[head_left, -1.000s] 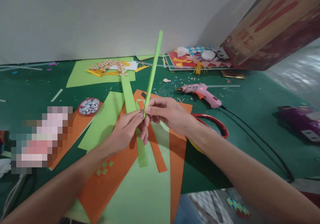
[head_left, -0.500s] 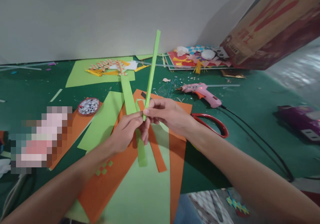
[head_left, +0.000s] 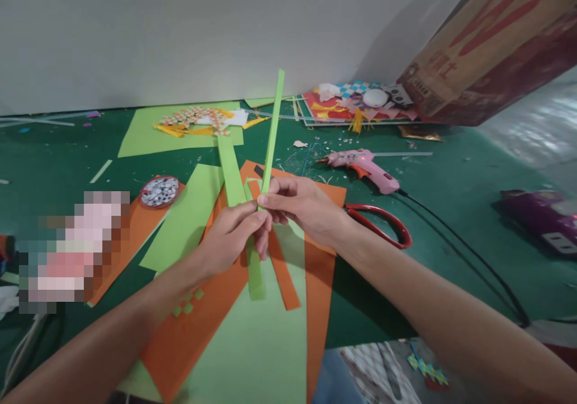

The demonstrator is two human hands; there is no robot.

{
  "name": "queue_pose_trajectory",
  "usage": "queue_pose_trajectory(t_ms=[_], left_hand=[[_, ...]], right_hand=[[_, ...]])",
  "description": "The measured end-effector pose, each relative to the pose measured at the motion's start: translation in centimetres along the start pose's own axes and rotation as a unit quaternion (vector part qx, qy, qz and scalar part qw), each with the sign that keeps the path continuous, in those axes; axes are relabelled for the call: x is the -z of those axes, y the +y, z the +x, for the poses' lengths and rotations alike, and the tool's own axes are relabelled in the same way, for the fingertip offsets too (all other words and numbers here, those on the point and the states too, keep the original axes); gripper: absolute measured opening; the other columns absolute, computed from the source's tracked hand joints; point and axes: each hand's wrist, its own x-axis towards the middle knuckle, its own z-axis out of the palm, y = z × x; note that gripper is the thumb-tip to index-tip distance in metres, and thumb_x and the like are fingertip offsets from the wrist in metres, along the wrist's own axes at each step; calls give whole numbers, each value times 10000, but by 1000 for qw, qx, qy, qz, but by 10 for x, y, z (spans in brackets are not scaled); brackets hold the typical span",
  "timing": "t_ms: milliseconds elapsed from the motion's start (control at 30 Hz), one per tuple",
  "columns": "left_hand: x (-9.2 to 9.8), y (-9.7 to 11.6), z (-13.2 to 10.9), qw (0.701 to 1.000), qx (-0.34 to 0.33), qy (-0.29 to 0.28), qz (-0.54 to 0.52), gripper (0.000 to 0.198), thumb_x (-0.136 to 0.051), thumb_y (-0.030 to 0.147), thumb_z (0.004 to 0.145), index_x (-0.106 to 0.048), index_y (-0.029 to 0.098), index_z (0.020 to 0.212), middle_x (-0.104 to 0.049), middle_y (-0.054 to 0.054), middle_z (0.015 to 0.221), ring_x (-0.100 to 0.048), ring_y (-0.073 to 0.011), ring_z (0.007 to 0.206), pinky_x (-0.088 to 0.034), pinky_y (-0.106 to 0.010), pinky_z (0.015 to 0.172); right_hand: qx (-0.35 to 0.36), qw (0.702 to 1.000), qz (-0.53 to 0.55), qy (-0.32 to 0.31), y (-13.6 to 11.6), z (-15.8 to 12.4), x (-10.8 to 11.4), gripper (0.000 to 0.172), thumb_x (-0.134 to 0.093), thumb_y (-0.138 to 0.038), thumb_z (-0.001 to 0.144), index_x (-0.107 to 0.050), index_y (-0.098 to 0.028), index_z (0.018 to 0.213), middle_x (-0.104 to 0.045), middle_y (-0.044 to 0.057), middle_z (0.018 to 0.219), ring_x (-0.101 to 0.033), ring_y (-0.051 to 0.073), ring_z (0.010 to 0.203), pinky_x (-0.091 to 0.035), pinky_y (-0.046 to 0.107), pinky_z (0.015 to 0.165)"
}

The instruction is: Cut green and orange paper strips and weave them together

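Observation:
A narrow light-green paper strip point(head_left: 274, 130) rises nearly upright from between my two hands. My right hand point(head_left: 300, 202) pinches it near its lower end. Close against it, my left hand point(head_left: 237, 229) has its thumb and fingers closed on the strip's bottom end, which they mostly hide. Beneath my hands lie an orange strip point(head_left: 285, 278) and another green strip point(head_left: 255, 281), both on a pale green sheet point(head_left: 265, 350). Orange paper point(head_left: 198, 332) spreads under that sheet, with a small green woven check on it.
To the right lie a pink glue gun point(head_left: 360, 166) with a black cord and red-handled scissors point(head_left: 383, 223) partly under paper. A round box of googly eyes point(head_left: 160, 192) sits left. Behind are a woven paper piece point(head_left: 196, 118) and a paper bag point(head_left: 487, 49).
The upright green strip has slid down a little between my fingers, its top end now lower and slightly further left. My left thumb has shifted toward my right hand.

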Motion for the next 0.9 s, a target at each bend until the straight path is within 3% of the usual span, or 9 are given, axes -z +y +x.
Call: queue_pose_trajectory(t_ms=[900], left_hand=[[3,-2,1,1000,14,1,-15,249,-360,192,871,-468,184,648,-495,54,452,-558,-107,455,-443,-230,546]], right_hand=[[23,999,2,25,1,-1,-1,337,-783,-355,648,-500,-186,575,-500,-63,491,-425,67,476,-311,247,493]])
